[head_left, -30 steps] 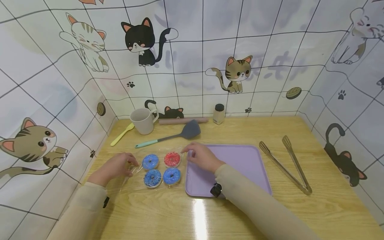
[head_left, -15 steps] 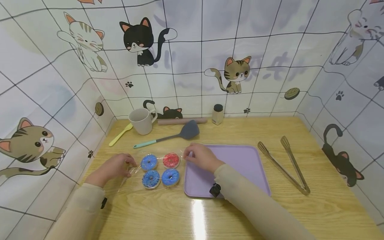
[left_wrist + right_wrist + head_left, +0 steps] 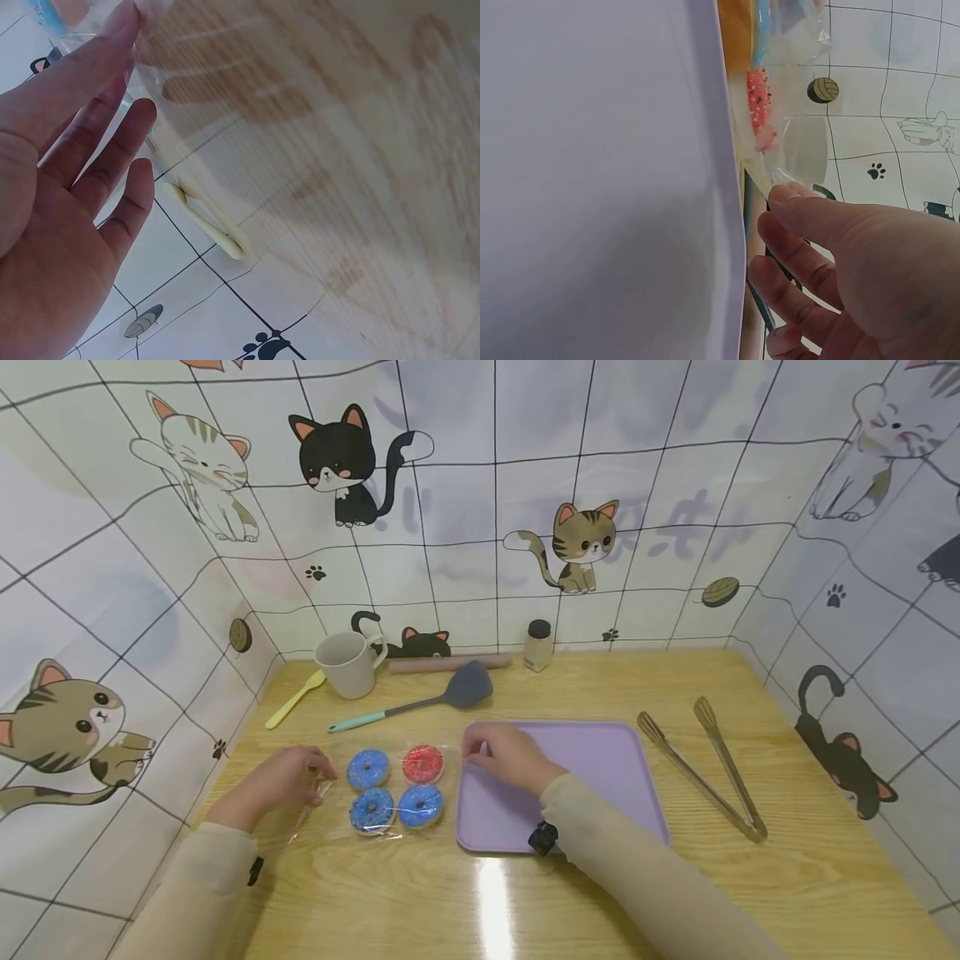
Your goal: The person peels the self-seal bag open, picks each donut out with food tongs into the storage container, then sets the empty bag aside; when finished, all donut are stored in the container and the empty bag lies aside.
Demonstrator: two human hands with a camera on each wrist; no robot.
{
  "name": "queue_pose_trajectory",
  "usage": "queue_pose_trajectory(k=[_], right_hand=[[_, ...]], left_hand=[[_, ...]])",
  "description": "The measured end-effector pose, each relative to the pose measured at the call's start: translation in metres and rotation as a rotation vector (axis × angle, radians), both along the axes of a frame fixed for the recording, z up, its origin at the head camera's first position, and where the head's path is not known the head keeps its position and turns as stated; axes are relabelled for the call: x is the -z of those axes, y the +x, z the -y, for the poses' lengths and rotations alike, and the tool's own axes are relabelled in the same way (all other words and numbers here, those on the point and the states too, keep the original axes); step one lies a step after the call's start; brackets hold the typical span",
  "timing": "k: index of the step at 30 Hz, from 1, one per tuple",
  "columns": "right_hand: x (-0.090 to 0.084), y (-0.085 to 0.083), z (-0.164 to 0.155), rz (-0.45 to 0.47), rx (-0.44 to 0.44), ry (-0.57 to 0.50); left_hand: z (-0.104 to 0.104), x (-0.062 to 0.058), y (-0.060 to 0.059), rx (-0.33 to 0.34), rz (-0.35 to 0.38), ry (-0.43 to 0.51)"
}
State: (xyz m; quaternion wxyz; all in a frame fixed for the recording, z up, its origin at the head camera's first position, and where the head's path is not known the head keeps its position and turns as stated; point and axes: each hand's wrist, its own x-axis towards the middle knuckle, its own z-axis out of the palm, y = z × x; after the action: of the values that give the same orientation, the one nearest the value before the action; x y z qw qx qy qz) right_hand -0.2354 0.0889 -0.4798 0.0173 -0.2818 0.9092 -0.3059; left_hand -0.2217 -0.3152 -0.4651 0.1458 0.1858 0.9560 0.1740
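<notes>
A clear plastic bag [image 3: 394,787] lies on the table with a red donut [image 3: 423,764] and several blue donuts [image 3: 372,811] inside. My left hand [image 3: 277,783] pinches the bag's left edge between thumb and index finger; the left wrist view shows the film at those fingertips, the other fingers loosely spread. On the opposite side, my right hand [image 3: 510,756] pinches the bag's upper right corner, as the right wrist view shows. That hand is over the left part of a lilac tray [image 3: 600,777].
Steel tongs [image 3: 708,772] lie spread right of the tray. Behind the bag are a spatula [image 3: 420,700], a grey mug [image 3: 347,666], a yellow spoon-like utensil [image 3: 295,700], a rolling pin [image 3: 450,665] and a black-capped jar [image 3: 537,646]. Patterned walls [image 3: 465,527] enclose the table.
Both hands keep their hold on the bag and stay nearly still. The whole scene shifts slightly left in view as the head turns.
</notes>
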Motion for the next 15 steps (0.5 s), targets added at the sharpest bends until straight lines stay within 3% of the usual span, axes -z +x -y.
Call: queue_pose_trajectory(k=[4, 15], right_hand=[[-0.001, 0.003, -0.005, 0.014, 0.038, 0.031], [0.005, 0.005, -0.012, 0.001, 0.029, 0.064]], left_hand=[[-0.001, -0.001, 0.001, -0.005, 0.002, 0.005], [-0.003, -0.006, 0.005, -0.007, 0.009, 0.013]])
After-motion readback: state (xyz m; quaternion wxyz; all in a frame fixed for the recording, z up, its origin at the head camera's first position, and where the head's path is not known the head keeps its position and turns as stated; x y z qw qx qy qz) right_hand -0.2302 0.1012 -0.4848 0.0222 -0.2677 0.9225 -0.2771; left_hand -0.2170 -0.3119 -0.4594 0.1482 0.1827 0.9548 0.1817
